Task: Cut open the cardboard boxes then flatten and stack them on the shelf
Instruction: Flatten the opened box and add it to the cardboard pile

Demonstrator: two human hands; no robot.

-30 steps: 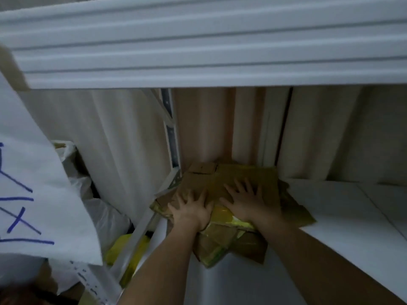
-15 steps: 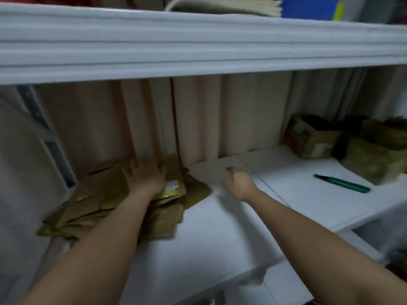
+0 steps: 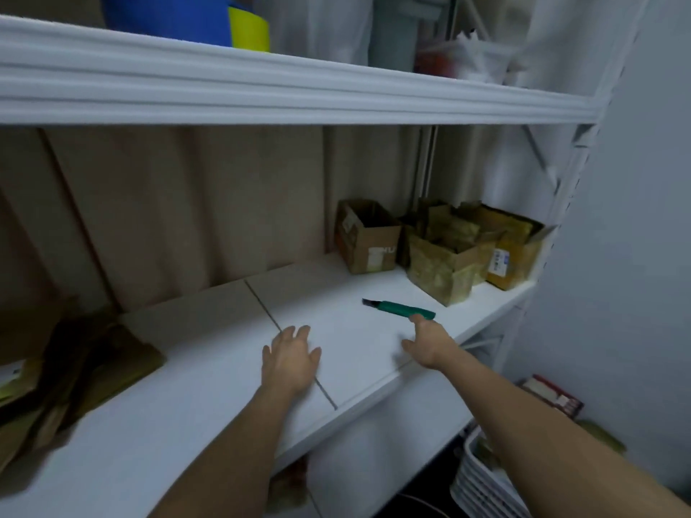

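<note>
A stack of flattened cardboard [image 3: 74, 372] lies at the far left of the white shelf [image 3: 209, 413]. A green utility knife [image 3: 402, 309] lies on the shelf right of centre, blade pointing left. My right hand [image 3: 426, 342] is open, its fingertips almost at the knife's handle end. My left hand [image 3: 289, 358] hovers open over the middle of the shelf, holding nothing. Several unflattened cardboard boxes stand at the back right: a brown one [image 3: 368, 237], a greenish open one [image 3: 443, 263] and a yellowish one [image 3: 512, 252].
An upper shelf [image 3: 299, 91] overhangs, carrying blue and yellow items [image 3: 209, 24] and white bags. A beige curtain [image 3: 187, 203] hangs behind the shelf. A white wall [image 3: 635, 256] closes the right side. A white basket [image 3: 482, 480] sits on the floor at lower right.
The view swung right. Both hands left the flattened stack: the left moved to the shelf's middle, the right reached across to the knife.
</note>
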